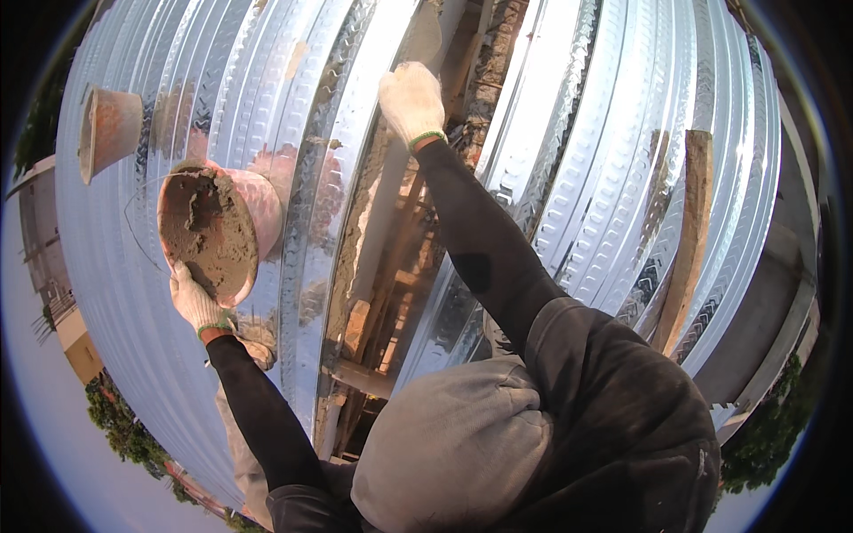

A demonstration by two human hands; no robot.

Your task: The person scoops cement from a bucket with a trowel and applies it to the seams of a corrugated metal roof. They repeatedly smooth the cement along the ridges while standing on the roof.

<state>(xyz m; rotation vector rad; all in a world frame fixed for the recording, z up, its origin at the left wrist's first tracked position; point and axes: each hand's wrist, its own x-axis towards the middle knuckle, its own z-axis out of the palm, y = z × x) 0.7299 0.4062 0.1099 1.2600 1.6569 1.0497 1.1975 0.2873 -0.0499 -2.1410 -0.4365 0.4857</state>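
Note:
My left hand [197, 298], in a white knit glove, is closed on the rim of a tilted pinkish bucket [265, 200] holding grey mortar [206, 231]. My right hand [410, 102], also gloved, is closed on a trowel, its handle hidden in my fingers and its blade [421, 35] pointing up. It is over a long gap [395, 249] between shiny corrugated metal sheets [595, 160]. Mortar is smeared along the gap's left edge, and wooden pieces show down inside it.
A second pinkish bucket [111, 133] stands at the upper left. A long wooden board [689, 231] lies on the sheets at the right. Concrete structures [40, 231] and trees [124, 417] show past the sheets' edges. A grey cloth-covered rounded shape [449, 444] fills the bottom centre.

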